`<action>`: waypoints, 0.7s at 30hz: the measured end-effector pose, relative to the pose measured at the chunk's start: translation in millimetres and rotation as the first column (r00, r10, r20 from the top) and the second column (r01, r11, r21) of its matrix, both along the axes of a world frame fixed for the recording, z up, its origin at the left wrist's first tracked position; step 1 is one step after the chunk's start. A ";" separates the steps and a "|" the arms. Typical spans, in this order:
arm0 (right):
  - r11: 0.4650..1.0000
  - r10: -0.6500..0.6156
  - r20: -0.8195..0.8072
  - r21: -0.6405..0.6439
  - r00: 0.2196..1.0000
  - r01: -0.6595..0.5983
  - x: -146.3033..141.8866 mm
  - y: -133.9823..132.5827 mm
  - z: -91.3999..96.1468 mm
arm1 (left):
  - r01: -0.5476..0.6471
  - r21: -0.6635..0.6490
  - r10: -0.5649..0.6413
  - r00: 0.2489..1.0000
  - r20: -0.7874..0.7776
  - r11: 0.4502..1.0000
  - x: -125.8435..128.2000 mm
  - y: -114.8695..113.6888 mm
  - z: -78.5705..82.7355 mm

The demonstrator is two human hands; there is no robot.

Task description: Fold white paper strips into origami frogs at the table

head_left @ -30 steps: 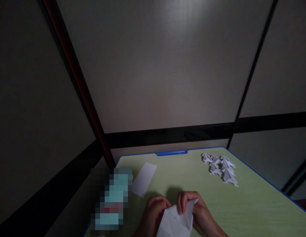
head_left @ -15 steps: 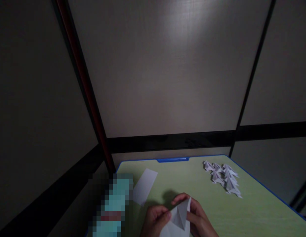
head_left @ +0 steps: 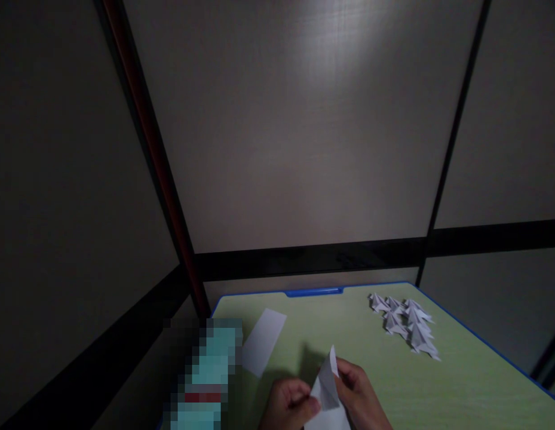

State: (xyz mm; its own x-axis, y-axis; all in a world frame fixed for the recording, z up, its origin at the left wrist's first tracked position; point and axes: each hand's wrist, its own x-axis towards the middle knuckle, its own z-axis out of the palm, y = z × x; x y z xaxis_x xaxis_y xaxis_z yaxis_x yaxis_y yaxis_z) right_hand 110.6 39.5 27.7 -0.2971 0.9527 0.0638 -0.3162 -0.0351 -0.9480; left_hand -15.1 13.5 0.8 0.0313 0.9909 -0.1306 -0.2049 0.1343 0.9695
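Note:
Between my hands is a partly folded sheet of white paper, its pointed end tilted up and its lower part cut off by the bottom of the view. My left hand pinches the paper's left edge, thumb on top. On the other side, my right hand grips the right edge near the raised flap, with some fingertips hidden behind it. A flat white paper strip lies on the table beyond my left hand. Several folded white paper figures stand grouped at the far right.
The pale green table has a blue rim and a blue pen tray at its far edge. A pixelated teal object is at the left edge. Behind the table rises a panelled wall.
The folded paper has turned and its tip has shifted left. My right hand's fingers have moved from behind the top to the paper's right side.

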 end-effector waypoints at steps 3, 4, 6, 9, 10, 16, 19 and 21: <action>0.998 0.058 -0.012 0.006 0.998 -0.058 -0.8 0.4 -1.6 | -0.001 0.000 0.001 0.999 -0.039 1.000 -1.0 1.5 1.4; 0.996 0.092 -0.036 0.009 0.995 -0.092 -1.0 0.4 -2.6 | -0.007 0.009 0.007 0.999 -0.053 1.000 -1.4 1.9 2.5; 0.989 0.150 -0.086 0.003 0.985 -0.150 -1.6 -0.1 -4.7 | -0.022 0.029 0.025 0.997 -0.078 0.999 -1.9 2.5 4.9; 0.981 0.189 -0.117 -0.020 0.975 -0.193 -2.4 -1.4 -6.8 | -0.051 0.033 0.054 0.993 -0.109 0.998 -1.8 2.7 8.1; 0.980 0.195 -0.117 -0.021 0.974 -0.199 -2.5 -1.8 -7.0 | -0.054 0.033 0.057 0.992 -0.117 0.998 -1.4 2.6 8.7; 0.977 0.207 -0.098 -0.040 0.974 -0.211 -1.1 -3.3 -5.9 | -0.036 0.009 0.037 0.990 -0.137 0.999 5.0 0.6 7.5; 0.974 0.215 -0.075 -0.049 0.974 -0.219 -0.5 -4.4 -5.0 | -0.040 -0.024 0.037 0.991 -0.131 0.999 8.6 -0.1 6.8; 0.977 0.209 -0.052 -0.042 0.976 -0.211 -0.4 -5.2 -4.2 | -0.047 -0.022 0.044 0.993 -0.112 0.999 9.3 -1.2 7.5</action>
State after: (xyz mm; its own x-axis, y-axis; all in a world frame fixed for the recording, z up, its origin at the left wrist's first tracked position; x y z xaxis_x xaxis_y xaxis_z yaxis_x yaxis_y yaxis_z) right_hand 110.2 34.2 23.6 -0.4888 0.8715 0.0395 -0.3416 -0.1496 -0.9279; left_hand -5.8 12.3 8.4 -0.0300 0.9875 -0.1550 -0.1020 0.1512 0.9832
